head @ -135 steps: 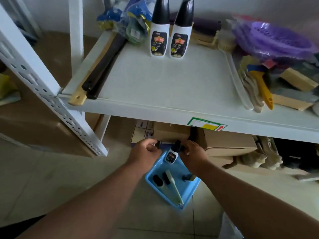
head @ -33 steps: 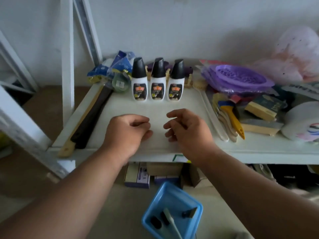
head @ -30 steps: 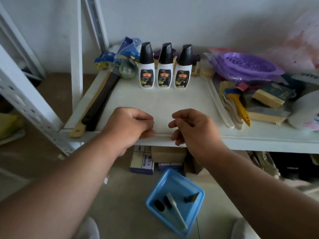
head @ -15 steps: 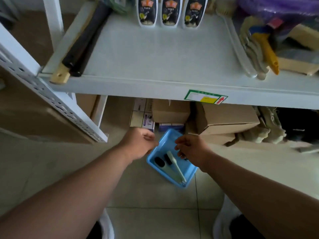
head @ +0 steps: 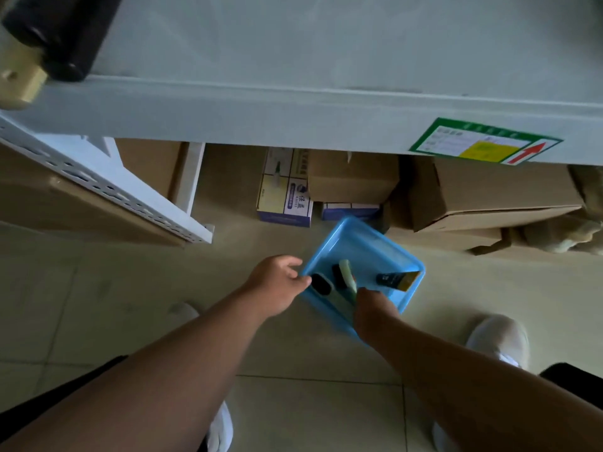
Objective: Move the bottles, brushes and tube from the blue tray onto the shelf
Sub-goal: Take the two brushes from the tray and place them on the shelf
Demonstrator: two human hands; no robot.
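Note:
On the floor tiles sits the blue tray (head: 368, 236). It holds a black-headed brush (head: 321, 284), a pale green brush (head: 346, 275) and a dark tube with a gold end (head: 396, 278). My left hand (head: 277, 283) is at the tray's left corner, fingers loosely apart beside the black-headed brush and holding nothing. My right hand (head: 372, 309) reaches into the tray and covers the brush handles; its fingertips touch the pale green brush, and its grip is hidden. The white shelf (head: 293, 60) fills the top; the bottles on it are out of view.
A wooden-ended black handle (head: 49, 37) lies at the shelf's left edge. Cardboard boxes (head: 489, 197) and a printed carton (head: 284, 194) stand under the shelf behind the tray. A perforated white upright (head: 107, 187) slants at left. My white shoes (head: 496, 337) stand near the tray.
My view has dropped from the shelf to the floor. Both hands came down to the tray: the left to its left corner, the right onto the brush handles.

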